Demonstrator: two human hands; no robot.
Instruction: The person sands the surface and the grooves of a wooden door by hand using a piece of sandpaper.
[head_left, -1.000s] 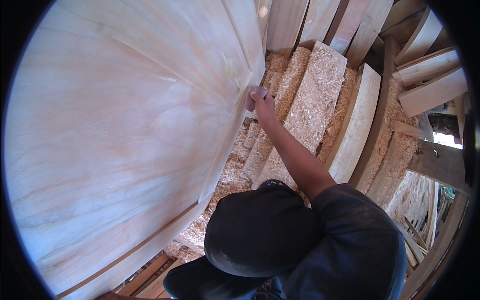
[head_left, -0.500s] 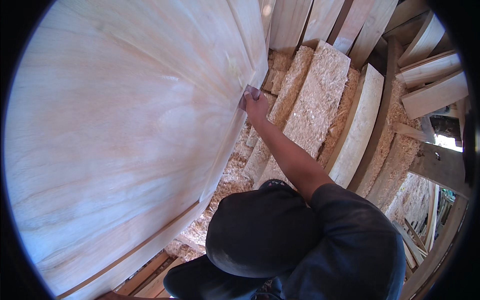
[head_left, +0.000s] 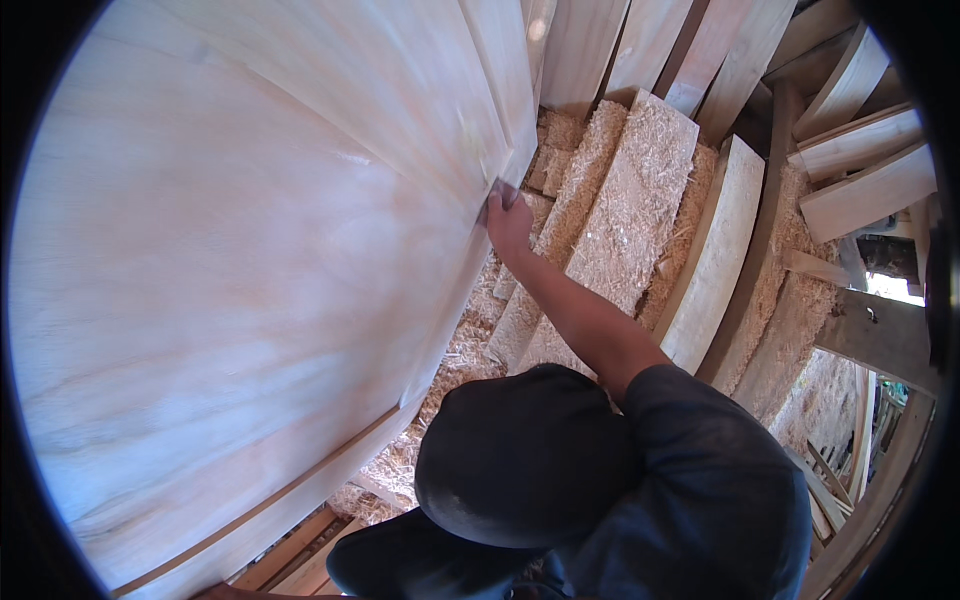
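Observation:
A large pale wooden panel fills the left side, with raised trim strips and a narrow edge facing me. My right hand is closed on a small brown piece of sandpaper, which lies against the panel's edge beside a joint in the trim. The thumb is on the near side of the sheet; part of the sheet is covered by the fingers. Down at the lower rim of the picture, a sliver of my left hand touches the bottom corner of the panel. Its fingers are mostly out of sight.
Planks covered with wood shavings lie right of the panel. A curved pale board runs alongside them. Several boards lean at the back, and more offcuts pile up at far right. My dark-clothed knee sits below my right forearm.
My right hand with the sandpaper has slid slightly toward me along the panel's edge. My knee has shifted and hides the shoe that showed before. The left hand is about where it was.

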